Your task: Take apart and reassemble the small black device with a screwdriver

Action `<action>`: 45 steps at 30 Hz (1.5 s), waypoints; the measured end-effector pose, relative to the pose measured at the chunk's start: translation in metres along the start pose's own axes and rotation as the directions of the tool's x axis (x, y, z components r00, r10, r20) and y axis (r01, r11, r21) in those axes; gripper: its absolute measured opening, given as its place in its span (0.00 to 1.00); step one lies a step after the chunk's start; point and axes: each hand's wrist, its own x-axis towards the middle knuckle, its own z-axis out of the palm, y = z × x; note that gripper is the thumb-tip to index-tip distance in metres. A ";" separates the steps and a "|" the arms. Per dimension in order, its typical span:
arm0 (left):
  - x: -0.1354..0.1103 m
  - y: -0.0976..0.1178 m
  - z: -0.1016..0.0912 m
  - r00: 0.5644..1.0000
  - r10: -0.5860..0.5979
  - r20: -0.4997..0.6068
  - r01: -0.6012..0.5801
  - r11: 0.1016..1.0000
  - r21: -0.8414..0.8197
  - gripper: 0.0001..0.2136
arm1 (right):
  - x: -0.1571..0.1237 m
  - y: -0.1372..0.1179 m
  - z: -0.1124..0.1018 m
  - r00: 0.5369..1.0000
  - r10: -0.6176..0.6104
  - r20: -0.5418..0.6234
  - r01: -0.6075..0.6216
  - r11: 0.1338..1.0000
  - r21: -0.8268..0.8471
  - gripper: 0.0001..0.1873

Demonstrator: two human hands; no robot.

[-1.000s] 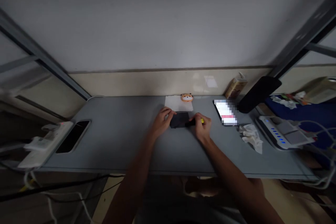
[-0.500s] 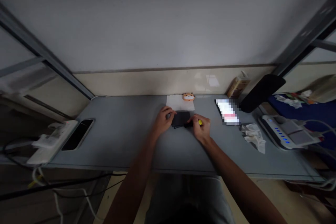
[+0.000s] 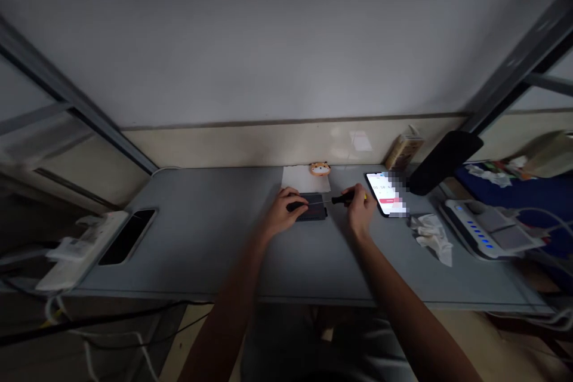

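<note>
A dark, flat rectangular case (image 3: 317,212) lies on the grey table in front of me. My right hand (image 3: 360,209) is closed round the black and yellow handle of a screwdriver (image 3: 342,198), just right of the case. Its thin metal shaft points left across the case towards my other hand. Over the case's left side, my left hand (image 3: 283,210) pinches a small black piece (image 3: 297,206) whose kind I cannot make out. The shaft's tip reaches close to that piece; whether they touch, I cannot tell.
Behind the case lies a white sheet (image 3: 295,178) with an orange animal-faced object (image 3: 320,169) on it. A lit phone (image 3: 385,194), crumpled tissue (image 3: 432,236), black cylinder-like case (image 3: 445,161), carton (image 3: 403,151) and power strip (image 3: 478,230) are rightward. Another phone (image 3: 128,237) lies left.
My right hand has moved right and slightly up with the screwdriver, baring its shaft. My left fingers now hold a small black piece over the case.
</note>
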 end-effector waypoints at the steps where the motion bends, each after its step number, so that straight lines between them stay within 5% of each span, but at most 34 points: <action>1: 0.000 -0.002 0.002 1.000 0.002 -0.012 -0.002 1.000 0.005 0.03 | 0.001 0.001 0.001 1.000 0.012 0.010 -0.012 1.000 0.005 0.28; 15: 0.002 -0.008 0.009 0.999 -0.002 -0.053 0.002 1.000 0.004 0.03 | 0.009 0.011 0.003 0.986 0.148 0.080 -0.154 0.985 0.072 0.31; 25: 0.010 -0.008 0.004 0.999 -0.014 -0.032 0.015 0.999 0.036 0.05 | 0.021 0.023 0.000 0.986 0.166 0.018 -0.167 0.979 0.119 0.28; 32: 0.048 -0.040 -0.009 0.995 -0.083 -0.059 0.090 0.989 0.114 0.06 | 0.025 0.022 0.001 0.952 0.290 -0.097 -0.273 0.949 0.161 0.26; 38: 0.048 -0.060 -0.012 0.989 -0.120 -0.082 0.131 0.982 0.139 0.06 | 0.025 0.018 0.002 0.925 0.363 -0.113 -0.340 0.923 0.180 0.20; 45: 0.037 -0.024 -0.023 0.989 -0.147 -0.020 0.147 0.955 0.259 0.08 | 0.027 0.022 0.003 0.937 0.305 -0.172 -0.280 0.947 0.158 0.21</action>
